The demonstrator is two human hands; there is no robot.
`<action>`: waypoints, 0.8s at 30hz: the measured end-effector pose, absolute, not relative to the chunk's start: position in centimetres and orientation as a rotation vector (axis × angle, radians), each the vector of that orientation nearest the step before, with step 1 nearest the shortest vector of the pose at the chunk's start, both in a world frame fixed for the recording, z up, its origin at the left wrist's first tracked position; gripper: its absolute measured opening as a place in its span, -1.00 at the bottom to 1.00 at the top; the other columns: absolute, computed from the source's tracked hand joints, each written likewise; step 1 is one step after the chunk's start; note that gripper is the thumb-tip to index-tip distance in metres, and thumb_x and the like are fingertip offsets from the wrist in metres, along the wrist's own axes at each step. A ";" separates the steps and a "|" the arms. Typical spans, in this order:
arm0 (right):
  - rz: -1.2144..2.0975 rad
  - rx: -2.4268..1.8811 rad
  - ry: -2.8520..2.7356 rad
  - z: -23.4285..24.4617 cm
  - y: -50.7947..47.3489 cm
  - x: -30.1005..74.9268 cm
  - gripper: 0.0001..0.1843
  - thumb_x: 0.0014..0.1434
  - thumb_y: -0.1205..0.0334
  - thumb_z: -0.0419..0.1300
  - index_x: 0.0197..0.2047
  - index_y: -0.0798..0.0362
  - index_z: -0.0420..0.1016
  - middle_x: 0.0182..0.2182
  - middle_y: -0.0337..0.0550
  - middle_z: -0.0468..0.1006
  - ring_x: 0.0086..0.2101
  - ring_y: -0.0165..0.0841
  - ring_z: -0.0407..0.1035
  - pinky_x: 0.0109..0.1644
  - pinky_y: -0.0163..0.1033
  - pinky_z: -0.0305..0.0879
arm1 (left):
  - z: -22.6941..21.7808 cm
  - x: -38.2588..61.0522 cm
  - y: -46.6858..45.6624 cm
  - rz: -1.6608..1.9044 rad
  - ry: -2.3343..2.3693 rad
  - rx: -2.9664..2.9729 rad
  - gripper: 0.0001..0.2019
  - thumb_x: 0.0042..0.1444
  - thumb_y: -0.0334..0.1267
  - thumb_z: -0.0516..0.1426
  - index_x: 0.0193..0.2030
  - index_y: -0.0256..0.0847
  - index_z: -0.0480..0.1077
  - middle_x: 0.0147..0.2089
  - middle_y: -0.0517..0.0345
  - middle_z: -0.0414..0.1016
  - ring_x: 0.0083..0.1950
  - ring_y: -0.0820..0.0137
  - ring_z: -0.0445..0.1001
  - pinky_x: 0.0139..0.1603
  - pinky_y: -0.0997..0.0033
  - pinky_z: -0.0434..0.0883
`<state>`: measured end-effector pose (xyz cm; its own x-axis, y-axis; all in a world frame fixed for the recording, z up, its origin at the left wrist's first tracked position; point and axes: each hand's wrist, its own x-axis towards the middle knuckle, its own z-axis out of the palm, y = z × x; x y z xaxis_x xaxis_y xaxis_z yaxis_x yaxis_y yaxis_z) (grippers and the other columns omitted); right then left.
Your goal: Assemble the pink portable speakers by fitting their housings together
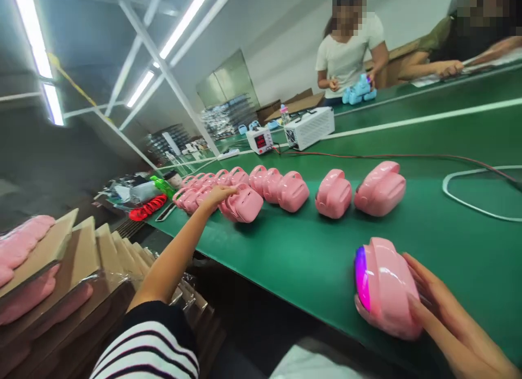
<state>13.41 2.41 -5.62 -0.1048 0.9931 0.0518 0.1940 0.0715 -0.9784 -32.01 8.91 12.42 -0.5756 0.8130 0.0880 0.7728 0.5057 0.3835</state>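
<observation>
My right hand [438, 300] is wrapped around the back and side of a pink, rounded, handled device [393, 292] near the table's front edge. That device's front panel glows purple and faces left. Further off, my left hand [221, 194] reaches across to another pink handled device [247, 205], with its fingers closed at the handle and the slotted side turned toward me. Part of those fingers is hidden behind the handle. Alongside stand several more of the same kind, among them a pink device [293, 191], a separate one [333, 194] and a larger-looking one [380, 188].
The green table [293, 270] runs to a white power supply [260, 141] and a grey-white box [310, 128], with a red cable and a white cable [452, 197]. Cardboard-divided stacks [87, 254] stand lower left. Across the table, a person [350, 55] handles light-blue devices [359, 91].
</observation>
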 end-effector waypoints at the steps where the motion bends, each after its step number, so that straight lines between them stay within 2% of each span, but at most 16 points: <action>1: 1.235 -1.257 -1.419 -4.9 1.9 13.3 -0.28 0.19 -0.27 0.12 0.38 -0.34 0.19 0.39 -0.26 0.21 0.36 -0.09 0.09 0.46 0.04 -0.08 | 12.3 -31.3 8.9 0.562 2.623 1.411 -0.66 0.15 0.00 0.22 -0.28 -0.31 0.51 -0.36 0.17 0.53 -0.31 0.37 0.49 -0.25 0.35 0.42; 2: 1.334 -1.244 -1.375 -4.1 1.5 13.3 -0.24 0.18 -0.29 0.13 0.40 -0.33 0.15 0.42 -0.27 0.14 0.38 -0.09 0.02 0.48 0.08 -0.16 | 12.1 -30.6 9.0 0.530 2.612 1.432 -0.64 0.06 0.03 0.26 -0.37 -0.31 0.53 -0.45 0.21 0.49 -0.34 0.35 0.47 -0.28 0.38 0.37; 4: 1.467 -1.203 -1.315 -2.9 1.0 13.1 -0.18 0.17 -0.30 0.16 0.42 -0.27 0.11 0.44 -0.25 0.07 0.40 -0.09 -0.04 0.48 0.13 -0.21 | 11.9 -29.5 9.1 0.455 2.594 1.485 -0.61 -0.08 0.07 0.29 -0.48 -0.31 0.53 -0.56 0.24 0.41 -0.37 0.31 0.43 -0.30 0.40 0.30; 6: 1.525 -1.162 -1.291 -2.0 0.9 13.0 -0.18 0.19 -0.28 0.17 0.42 -0.23 0.08 0.45 -0.21 0.05 0.41 -0.12 -0.06 0.48 0.14 -0.20 | 11.7 -28.8 9.2 0.380 2.587 1.551 -0.55 -0.04 0.14 0.23 -0.42 -0.32 0.54 -0.55 0.22 0.40 -0.33 0.27 0.42 -0.22 0.36 0.32; 8: 1.551 -1.132 -1.278 -1.5 0.8 13.0 -0.20 0.22 -0.24 0.18 0.42 -0.23 0.06 0.45 -0.21 0.03 0.41 -0.15 -0.08 0.49 0.13 -0.21 | 11.6 -28.4 9.0 0.320 2.606 1.634 -0.48 0.02 0.18 0.17 -0.24 -0.33 0.56 -0.36 0.09 0.52 -0.17 0.11 0.47 -0.01 0.18 0.35; 10: 1.573 -1.104 -1.254 -1.4 0.6 12.9 -0.23 0.24 -0.20 0.18 0.42 -0.25 0.04 0.46 -0.22 0.02 0.41 -0.18 -0.09 0.49 0.12 -0.23 | 11.4 -27.7 8.5 0.288 2.679 1.699 -0.41 0.09 0.17 0.13 0.00 -0.36 0.51 -0.02 -0.17 0.53 0.11 -0.16 0.40 0.21 -0.13 0.22; 12: 1.607 -1.066 -1.214 -1.6 0.5 12.8 -0.23 0.24 -0.18 0.20 0.42 -0.26 0.04 0.46 -0.22 0.02 0.41 -0.18 -0.09 0.49 0.11 -0.19 | 11.0 -26.3 7.8 0.334 2.796 1.787 -0.34 0.14 0.13 0.10 0.19 -0.40 0.38 0.29 -0.43 0.28 0.35 -0.38 0.13 0.28 -0.40 0.01; 13: 1.618 -1.046 -1.196 -1.8 0.5 12.7 -0.22 0.23 -0.17 0.22 0.42 -0.26 0.04 0.46 -0.21 0.02 0.41 -0.17 -0.09 0.48 0.10 -0.17 | 10.7 -25.2 7.3 0.416 2.838 1.863 -0.31 0.15 0.12 0.10 0.25 -0.41 0.32 0.38 -0.50 0.13 0.41 -0.42 0.00 0.29 -0.46 -0.07; 14: 1.621 -1.028 -1.179 -1.9 0.5 12.7 -0.19 0.20 -0.16 0.25 0.42 -0.25 0.05 0.46 -0.19 0.02 0.41 -0.16 -0.09 0.48 0.10 -0.16 | 10.3 -23.8 6.9 0.549 2.829 1.980 -0.29 0.15 0.09 0.12 0.29 -0.42 0.26 0.43 -0.51 0.03 0.45 -0.41 -0.08 0.31 -0.48 -0.11; 15: 1.617 -1.013 -1.166 -2.0 0.6 12.6 -0.14 0.16 -0.14 0.31 0.42 -0.24 0.05 0.46 -0.17 0.01 0.42 -0.15 -0.10 0.48 0.09 -0.16 | 9.7 -22.2 6.4 0.728 2.741 2.109 -0.28 0.14 0.06 0.15 0.32 -0.40 0.23 0.43 -0.48 0.03 0.47 -0.35 -0.08 0.35 -0.44 -0.12; 16: 1.606 -1.004 -1.154 -2.1 0.7 12.6 -0.07 0.10 -0.11 0.37 0.42 -0.24 0.03 0.46 -0.16 0.00 0.42 -0.14 -0.12 0.48 0.09 -0.17 | 9.1 -20.4 6.0 0.905 2.556 2.233 -0.28 0.11 0.03 0.19 0.32 -0.36 0.22 0.41 -0.41 0.12 0.46 -0.25 -0.01 0.39 -0.34 -0.09; 17: 1.595 -1.003 -1.142 -2.1 0.9 12.6 0.01 0.03 -0.08 0.43 0.43 -0.25 0.02 0.47 -0.15 -0.02 0.43 -0.13 -0.14 0.48 0.09 -0.19 | 8.3 -18.3 5.7 1.062 2.261 2.317 -0.32 0.09 0.00 0.22 0.28 -0.32 0.25 0.31 -0.32 0.27 0.40 -0.13 0.15 0.41 -0.21 0.00; 18: 1.589 -1.006 -1.131 -2.1 1.0 12.6 0.08 -0.04 -0.05 0.48 0.43 -0.25 0.00 0.47 -0.15 -0.03 0.43 -0.13 -0.15 0.48 0.09 -0.20 | 7.3 -16.2 5.5 1.072 1.932 2.232 -0.36 0.10 -0.03 0.24 0.27 -0.24 0.26 0.25 -0.20 0.36 0.33 -0.02 0.27 0.40 -0.10 0.10; 20: 1.599 -1.013 -1.132 -1.7 1.2 12.6 0.15 -0.13 0.00 0.54 0.42 -0.27 0.01 0.46 -0.15 -0.01 0.42 -0.13 -0.13 0.48 0.10 -0.19 | 5.2 -12.1 5.2 0.883 1.373 1.800 -0.31 0.11 0.02 0.22 0.35 -0.08 0.16 0.29 -0.07 0.35 0.31 0.05 0.33 0.37 0.00 0.20; 22: 1.590 -1.039 -1.167 -1.3 1.1 12.5 0.14 -0.20 0.04 0.58 0.38 -0.27 0.11 0.43 -0.15 0.07 0.40 -0.10 -0.06 0.47 0.11 -0.15 | 3.1 -8.8 5.2 0.789 1.154 1.489 -0.30 0.07 0.03 0.25 0.34 -0.03 0.20 0.35 -0.01 0.30 0.36 0.03 0.26 0.38 0.05 0.19; 24: 1.534 -1.088 -1.186 -0.9 0.7 12.3 0.11 -0.27 0.09 0.60 0.32 -0.27 0.21 0.39 -0.16 0.14 0.38 -0.07 0.00 0.46 0.13 -0.10 | 1.6 -6.6 5.2 0.800 1.057 1.336 -0.38 0.05 0.02 0.27 0.25 -0.04 0.31 0.31 0.02 0.34 0.32 0.03 0.29 0.37 0.05 0.20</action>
<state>12.27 0.68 -0.93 -0.2222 0.9677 -0.1187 -0.1291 -0.1499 -0.9802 -6.64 5.18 1.56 0.3522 0.9253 -0.1406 0.1165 0.1058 0.9875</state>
